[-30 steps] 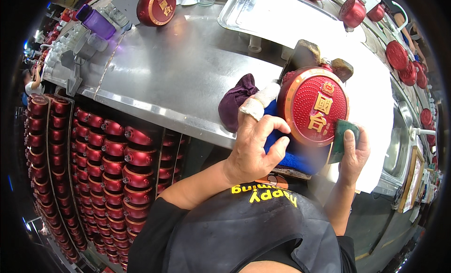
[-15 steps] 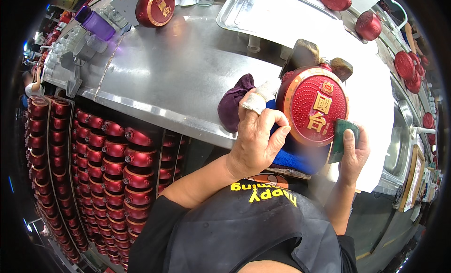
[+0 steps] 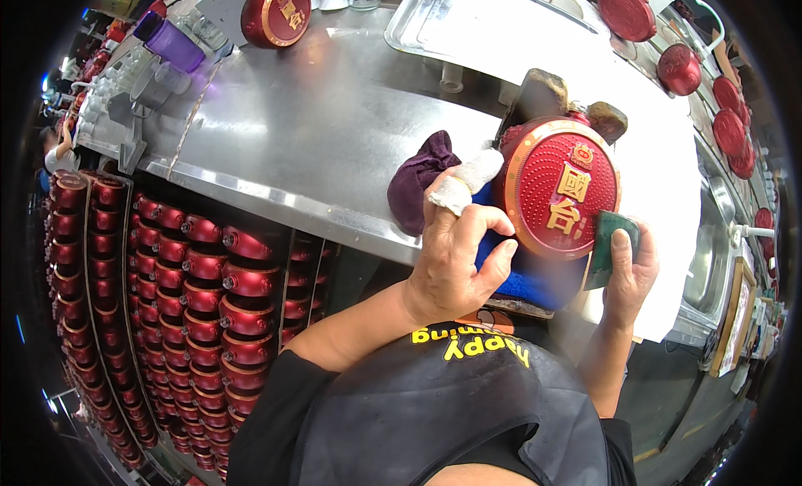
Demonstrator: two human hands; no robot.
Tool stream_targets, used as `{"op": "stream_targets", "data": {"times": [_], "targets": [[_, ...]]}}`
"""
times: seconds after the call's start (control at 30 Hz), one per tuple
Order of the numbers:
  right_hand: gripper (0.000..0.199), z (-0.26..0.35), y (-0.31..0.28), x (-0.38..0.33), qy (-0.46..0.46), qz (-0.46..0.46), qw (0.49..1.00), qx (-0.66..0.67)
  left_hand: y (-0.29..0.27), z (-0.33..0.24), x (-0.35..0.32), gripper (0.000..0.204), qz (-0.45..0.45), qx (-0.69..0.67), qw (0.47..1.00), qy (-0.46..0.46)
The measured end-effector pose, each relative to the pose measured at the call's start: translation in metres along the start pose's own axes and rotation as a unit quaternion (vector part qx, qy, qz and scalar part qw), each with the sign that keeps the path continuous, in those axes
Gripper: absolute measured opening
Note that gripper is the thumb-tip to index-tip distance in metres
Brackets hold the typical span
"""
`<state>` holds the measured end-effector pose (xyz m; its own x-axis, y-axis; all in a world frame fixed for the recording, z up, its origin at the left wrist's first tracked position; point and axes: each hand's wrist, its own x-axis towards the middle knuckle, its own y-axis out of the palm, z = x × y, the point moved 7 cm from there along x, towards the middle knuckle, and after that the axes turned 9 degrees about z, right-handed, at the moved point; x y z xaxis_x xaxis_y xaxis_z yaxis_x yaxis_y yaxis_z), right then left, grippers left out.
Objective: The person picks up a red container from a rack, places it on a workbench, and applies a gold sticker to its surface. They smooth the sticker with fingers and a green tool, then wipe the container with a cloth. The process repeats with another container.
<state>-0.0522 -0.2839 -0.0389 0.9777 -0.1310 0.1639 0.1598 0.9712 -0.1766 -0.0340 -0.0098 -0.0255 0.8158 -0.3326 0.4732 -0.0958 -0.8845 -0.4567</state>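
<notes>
A person stands at the near edge of a steel surface (image 3: 334,127), seen from above their head. Their left hand (image 3: 455,264) steadies a round, flat red flask (image 3: 561,185) with a gold rim and gold raised characters on its dotted face; the flask stands on its edge at the near right part of the surface, above a blue cloth (image 3: 535,277). The left-hand fingers are curled against the flask's left rim, and the forefinger is wrapped in a white bandage (image 3: 464,183). The right hand (image 3: 631,273) clamps a dark green scouring pad (image 3: 608,245) between thumb and fingers, pressed to the flask's lower right rim.

Just left of the left hand, touching the near edge, lies a bunched purple cloth (image 3: 420,178). Behind the flask sit two brownish blocks (what they are I cannot tell) (image 3: 543,93). Farther back, along the far right edge, a shallow steel tray (image 3: 501,26) carries another red flask (image 3: 626,11), and more of them (image 3: 728,127) line the right side. One more red flask (image 3: 276,14) stands near the far left corner, beside a purple plastic container (image 3: 174,45).

Below the near edge, at the left, racks hold rows of many red flasks (image 3: 200,277), packed close together with necks outward.
</notes>
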Motion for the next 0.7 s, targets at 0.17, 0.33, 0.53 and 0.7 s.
{"op": "stream_targets", "data": {"times": [0.17, 0.33, 0.53, 0.7], "targets": [[0.024, 0.0, 0.001, 0.0, 0.0, -0.001, 1.0, 0.001, -0.001, 0.007, -0.001, 0.025, -0.024, -0.001, 0.999, -0.034], [0.024, 0.001, 0.001, 0.0, -0.004, -0.001, 1.0, 0.005, 0.001, 0.02, 0.003, 0.02, -0.028, -0.059, 0.995, -0.07], [0.024, 0.0, 0.0, -0.001, -0.002, -0.003, 1.0, 0.01, 0.002, 0.021, 0.006, 0.023, -0.018, -0.098, 0.992, -0.073], [0.024, 0.001, 0.0, 0.0, -0.01, 0.005, 1.0, -0.008, 0.002, 0.016, 0.007, 0.027, -0.014, -0.069, 0.995, -0.065]]}}
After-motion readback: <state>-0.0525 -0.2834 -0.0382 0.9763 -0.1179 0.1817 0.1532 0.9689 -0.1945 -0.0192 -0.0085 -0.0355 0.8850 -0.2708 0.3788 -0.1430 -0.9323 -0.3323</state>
